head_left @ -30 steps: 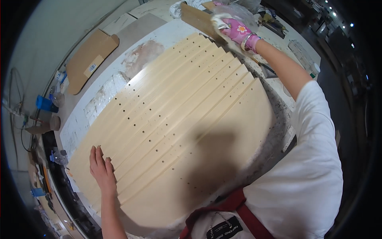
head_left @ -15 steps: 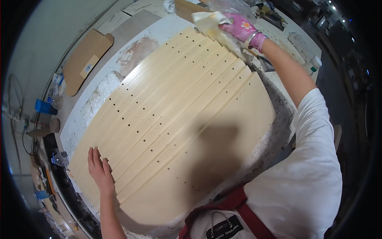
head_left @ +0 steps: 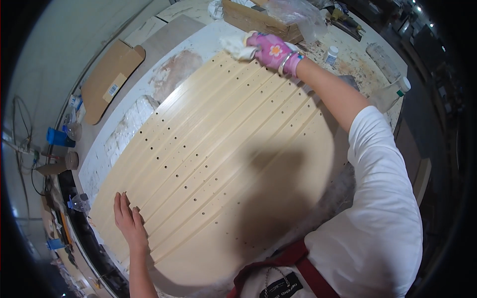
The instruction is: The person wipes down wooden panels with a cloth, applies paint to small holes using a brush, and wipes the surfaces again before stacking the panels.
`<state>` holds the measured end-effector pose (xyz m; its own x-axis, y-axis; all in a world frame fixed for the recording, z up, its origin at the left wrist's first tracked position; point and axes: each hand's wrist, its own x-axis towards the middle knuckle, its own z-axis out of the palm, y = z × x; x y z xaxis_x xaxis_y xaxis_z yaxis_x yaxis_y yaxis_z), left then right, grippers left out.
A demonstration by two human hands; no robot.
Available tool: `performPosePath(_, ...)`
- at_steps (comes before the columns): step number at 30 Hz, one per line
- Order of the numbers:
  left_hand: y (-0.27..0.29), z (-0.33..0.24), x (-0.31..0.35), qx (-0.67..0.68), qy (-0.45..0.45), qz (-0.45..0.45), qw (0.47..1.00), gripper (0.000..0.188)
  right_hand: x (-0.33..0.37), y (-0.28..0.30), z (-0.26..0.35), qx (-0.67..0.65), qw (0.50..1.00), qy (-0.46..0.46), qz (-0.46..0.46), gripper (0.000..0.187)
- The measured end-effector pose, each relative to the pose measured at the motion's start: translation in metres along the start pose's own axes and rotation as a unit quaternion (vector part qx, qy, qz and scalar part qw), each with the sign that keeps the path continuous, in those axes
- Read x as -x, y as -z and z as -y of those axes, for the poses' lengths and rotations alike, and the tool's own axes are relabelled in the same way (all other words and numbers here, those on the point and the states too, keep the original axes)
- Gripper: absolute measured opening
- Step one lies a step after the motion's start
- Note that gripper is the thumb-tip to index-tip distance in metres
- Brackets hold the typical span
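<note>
A big pale wooden panel [head_left: 218,164] with long grooves and rows of drilled holes lies on the white workbench [head_left: 194,44]. My left hand [head_left: 129,223] rests flat on the panel's near left corner, bare, fingers spread. My right hand [head_left: 273,51], in a pink flowered glove, grips a crumpled white cloth [head_left: 237,45] at the panel's far edge.
A wooden box [head_left: 258,20] with a clear plastic bag stands just beyond the cloth. A small white bottle [head_left: 332,53] and a larger squeeze bottle [head_left: 392,94] sit at the right. A brown curved board [head_left: 107,79] lies at the left, with blue cups [head_left: 57,136] and clutter along that bench edge.
My right hand has slid the cloth leftward along the panel's far edge. My left hand has stayed pressed on the near corner.
</note>
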<state>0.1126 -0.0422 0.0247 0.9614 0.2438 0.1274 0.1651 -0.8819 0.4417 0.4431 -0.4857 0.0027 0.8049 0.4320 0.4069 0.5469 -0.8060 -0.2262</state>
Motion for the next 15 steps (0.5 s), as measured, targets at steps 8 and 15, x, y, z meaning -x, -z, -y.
performPosePath(8,-0.003,0.004,0.001,0.004,-0.015,-0.017,1.000,0.042,-0.004,0.040,-0.028,-0.092,0.977,-0.192,0.023,0.030)
performPosePath(15,-0.004,0.013,0.002,0.021,-0.012,-0.019,1.000,0.043,-0.011,0.035,-0.030,0.097,0.970,-0.132,0.182,0.031)
